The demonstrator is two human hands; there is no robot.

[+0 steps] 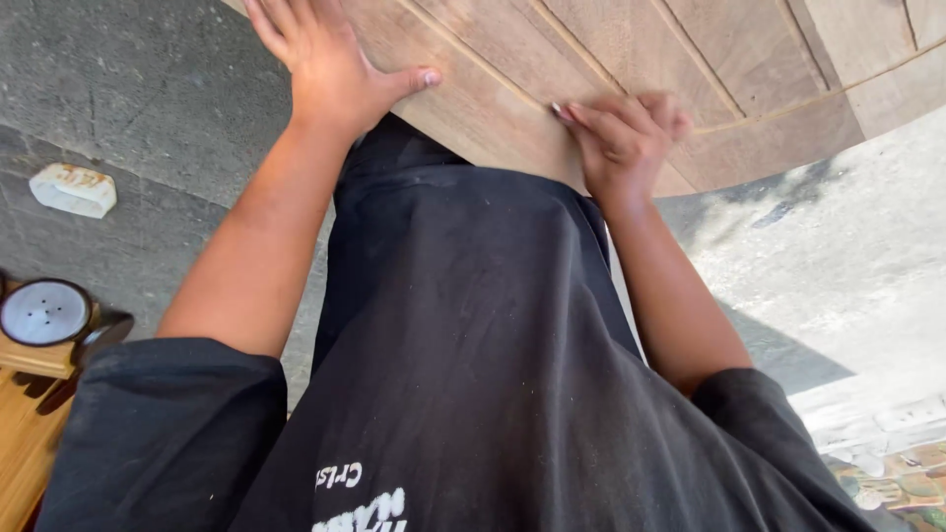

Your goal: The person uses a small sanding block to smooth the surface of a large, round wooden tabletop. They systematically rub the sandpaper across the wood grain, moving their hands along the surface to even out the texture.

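Two bare hands work a large brown wooden panel with carved grooves and a curved edge (pixel 631 49), which fills the top of the frame above the person's black T-shirt (pixel 473 345). On the grey pavement at the left edge lies a small white rectangular block with rust-coloured marks (pixel 73 189); below it, a round white disc with small holes (pixel 44 311) rests on a light wooden surface (pixel 25 433). White lettering sits low on the shirt, seen upside down.

The left hand (pixel 330 64) lies flat and open on the panel, fingers spread, thumb stretched sideways, pressing on the wood and grasping nothing. The right hand (pixel 626 138) is curled near the panel's curved edge, fingers pinched around what appears to be a thin tool, its tip (pixel 557 108) touching a groove; the tool itself is mostly hidden. The panel's surface is matt and dusty, crossed by straight and arcing incised lines.
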